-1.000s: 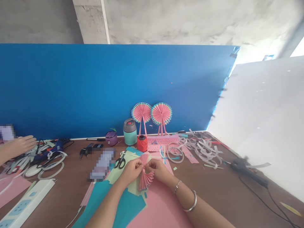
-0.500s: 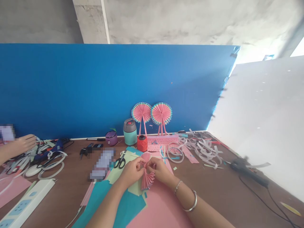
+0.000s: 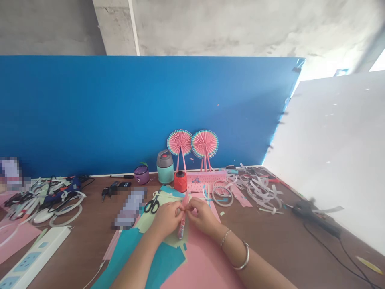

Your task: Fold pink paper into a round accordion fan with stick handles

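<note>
Between my two hands is a pleated pink paper fan (image 3: 181, 229), pressed together into a narrow folded strip with its edge layers toward me. My left hand (image 3: 168, 216) pinches its middle from the left. From the right, my right hand (image 3: 201, 213) pinches the same spot, the fingertips of both hands nearly meeting. Under them lie pink paper (image 3: 204, 257), teal paper (image 3: 162, 261) and pale yellow-green paper (image 3: 147, 220). Black-handled scissors (image 3: 152, 206) rest on the sheets just left of my left hand.
Two finished round paper fans (image 3: 205, 143) lean on the blue partition (image 3: 120, 112). In front are a teal jar (image 3: 165, 168), a red spool (image 3: 180, 182) and a purple pot (image 3: 141, 175). Paper strips (image 3: 264, 192) and a glue gun (image 3: 313, 218) lie right; a power strip (image 3: 36, 257) lies left.
The pleated paper, spread out on both sides before, is now squeezed into a narrow strip between my fingers. At far left, another person's hand has drawn back mostly out of view.
</note>
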`<move>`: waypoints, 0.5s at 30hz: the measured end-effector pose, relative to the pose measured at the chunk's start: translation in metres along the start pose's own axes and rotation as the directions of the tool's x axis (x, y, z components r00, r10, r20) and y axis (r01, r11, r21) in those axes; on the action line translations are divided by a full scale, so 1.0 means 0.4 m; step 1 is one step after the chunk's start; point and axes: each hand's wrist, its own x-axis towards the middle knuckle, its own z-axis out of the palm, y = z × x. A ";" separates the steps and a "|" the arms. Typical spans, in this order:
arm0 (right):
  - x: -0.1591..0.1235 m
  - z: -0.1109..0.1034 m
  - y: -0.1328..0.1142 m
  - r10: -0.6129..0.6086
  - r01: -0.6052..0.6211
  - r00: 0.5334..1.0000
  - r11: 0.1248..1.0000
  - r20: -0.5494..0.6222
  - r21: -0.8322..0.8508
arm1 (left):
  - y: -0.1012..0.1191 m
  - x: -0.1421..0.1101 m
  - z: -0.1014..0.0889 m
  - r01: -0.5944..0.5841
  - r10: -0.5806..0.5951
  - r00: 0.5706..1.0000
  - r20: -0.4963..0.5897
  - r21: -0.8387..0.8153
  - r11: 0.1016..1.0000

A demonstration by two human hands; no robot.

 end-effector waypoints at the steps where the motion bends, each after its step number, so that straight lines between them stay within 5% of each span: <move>1: 0.000 0.001 0.002 -0.007 0.007 1.000 1.000 0.017 -0.006 | -0.001 0.000 0.000 0.004 -0.004 1.000 0.008 0.006 1.000; 15: -0.001 0.019 0.024 0.090 -0.091 0.996 0.996 0.026 0.022 | -0.020 0.006 0.020 -0.060 0.065 0.997 -0.041 0.124 0.990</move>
